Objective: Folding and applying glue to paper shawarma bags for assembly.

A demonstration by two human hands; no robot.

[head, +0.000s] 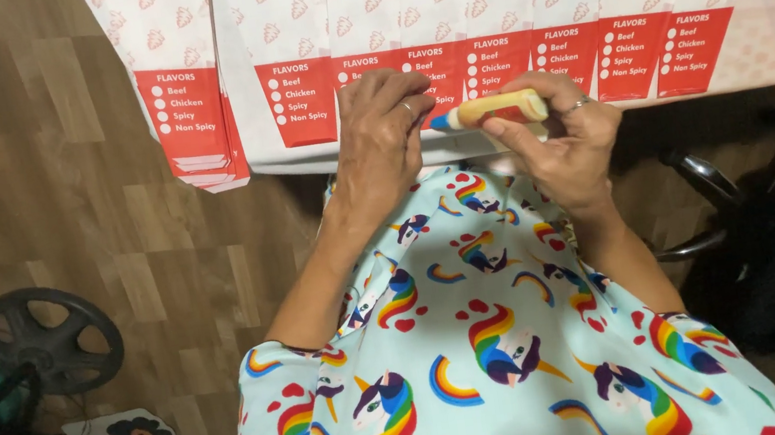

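Small yellow plastic glue tube with blue tip [494, 111], light, rigid, likely slick, lies level just below the row of red-and-white paper bags [497, 61]; right hand [563, 137] pinches its barrel, left hand [385, 127] fingers close on the tip.
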